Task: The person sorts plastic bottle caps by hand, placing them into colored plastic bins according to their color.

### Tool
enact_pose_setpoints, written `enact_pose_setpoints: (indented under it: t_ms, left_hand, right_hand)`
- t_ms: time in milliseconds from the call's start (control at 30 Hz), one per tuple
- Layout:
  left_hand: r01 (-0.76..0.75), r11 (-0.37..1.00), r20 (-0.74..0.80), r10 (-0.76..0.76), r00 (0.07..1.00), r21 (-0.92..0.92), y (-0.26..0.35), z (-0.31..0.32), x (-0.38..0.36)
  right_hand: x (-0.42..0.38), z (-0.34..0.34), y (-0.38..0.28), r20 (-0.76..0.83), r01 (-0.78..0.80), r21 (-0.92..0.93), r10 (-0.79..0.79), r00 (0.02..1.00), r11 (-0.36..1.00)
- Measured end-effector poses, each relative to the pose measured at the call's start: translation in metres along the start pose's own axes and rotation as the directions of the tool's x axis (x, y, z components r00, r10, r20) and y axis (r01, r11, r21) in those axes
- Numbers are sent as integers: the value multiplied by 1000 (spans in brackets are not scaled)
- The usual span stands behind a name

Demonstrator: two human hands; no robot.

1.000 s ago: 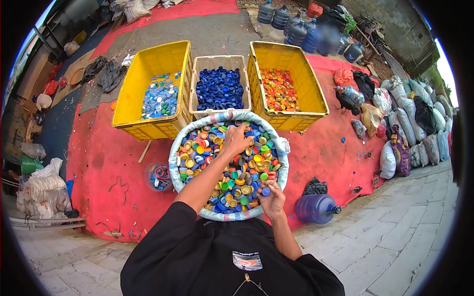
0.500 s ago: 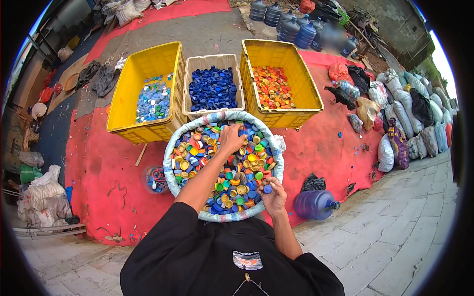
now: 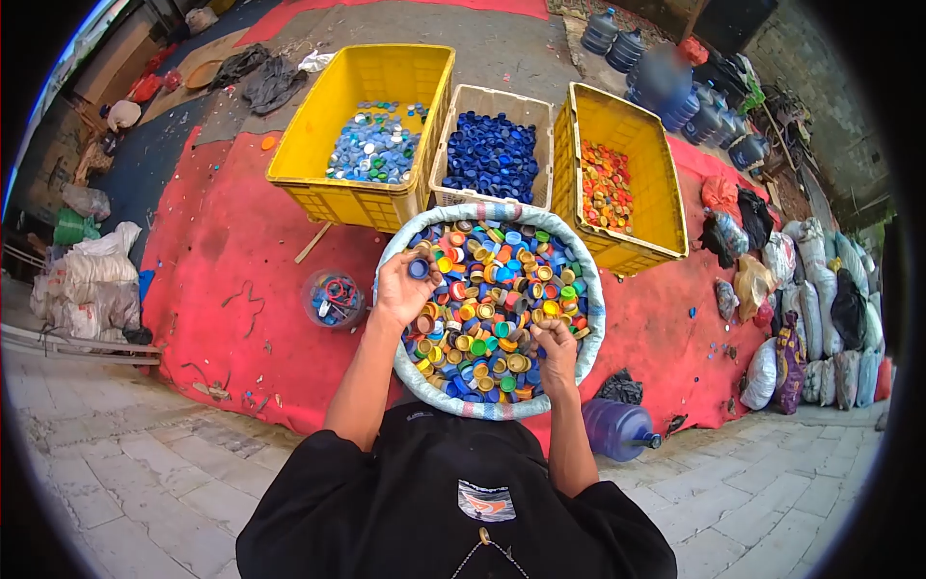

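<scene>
A round sack with a rolled pale rim (image 3: 596,314) stands before me, full of mixed-colour bottle caps (image 3: 482,314). My left hand (image 3: 400,292) is at the sack's left side, fingers closed on a dark blue bottle cap (image 3: 418,268). Over the right part of the pile is my right hand (image 3: 557,349), its fingers drawn together at the caps. Whatever it pinches, if anything, is hidden. Beyond the sack, a whitish crate (image 3: 449,145) contains dark blue caps (image 3: 490,159).
A yellow crate (image 3: 299,135) with light blue, white and green caps stands back left; another yellow crate (image 3: 656,164) with red and orange caps is back right. A clear tub (image 3: 313,314) sits left of the sack, a large water bottle (image 3: 617,429) to its right. Filled sacks (image 3: 805,256) line the right.
The view has shifted. My left hand has drawn back from the far caps to the left rim, holding a blue cap. My right hand moved onto the pile; the blue cap it held no longer shows there.
</scene>
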State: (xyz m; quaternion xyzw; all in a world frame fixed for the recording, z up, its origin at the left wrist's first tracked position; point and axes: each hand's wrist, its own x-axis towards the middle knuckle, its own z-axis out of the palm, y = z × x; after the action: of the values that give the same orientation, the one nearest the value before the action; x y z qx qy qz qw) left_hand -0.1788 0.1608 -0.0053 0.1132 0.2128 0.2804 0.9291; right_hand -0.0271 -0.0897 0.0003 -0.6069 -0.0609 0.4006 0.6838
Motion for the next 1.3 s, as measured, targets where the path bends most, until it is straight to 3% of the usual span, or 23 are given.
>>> enact_pose_setpoints:
  t_ms: [67,100,233,333,433,567,700,933,1033,1133,1233,1300]
  left_hand:
    - [-30,999,-90,32,995,15,15,-17,-21]
    - [-43,999,-146,44,988,9,20,-22,-31]
    - [-87,996,-293,86,952,8,26,-49,-66]
    - [-91,993,-365,110,924,69,21,-68,-88]
    - [-118,991,-381,135,915,67,14,-83,-105]
    - [-127,991,-399,135,907,47,4,-95,-122]
    - [-103,992,-445,127,887,79,-3,-87,-133]
    - [-56,993,-450,97,888,103,-13,-89,-135]
    - [-45,992,-464,94,881,116,-14,-86,-134]
    - [-36,989,-458,100,883,146,-13,-83,-131]
    - [-34,974,-447,132,885,222,-12,-78,-130]
    - [-32,957,-442,163,882,289,-12,-72,-127]
  right_hand:
    - [16,13,9,60,99,-335,-84,995,937]
    - [26,22,14,115,234,-466,-204,972,853]
    - [50,61,12,277,375,-730,-255,927,571]
    - [56,97,10,426,467,-737,-200,882,490]
    - [70,119,29,629,676,-664,-250,736,320]
    - [74,143,41,723,732,-649,-131,678,209]
    - [75,156,48,749,776,-621,-210,629,111]
    - [80,160,49,732,739,-674,-118,671,23]
    - [78,160,46,702,707,-706,-83,707,41]
    - [83,158,50,720,728,-677,-105,686,109]
    - [87,158,47,717,716,-692,-24,696,94]
    - [88,155,48,750,752,-647,-71,658,130]
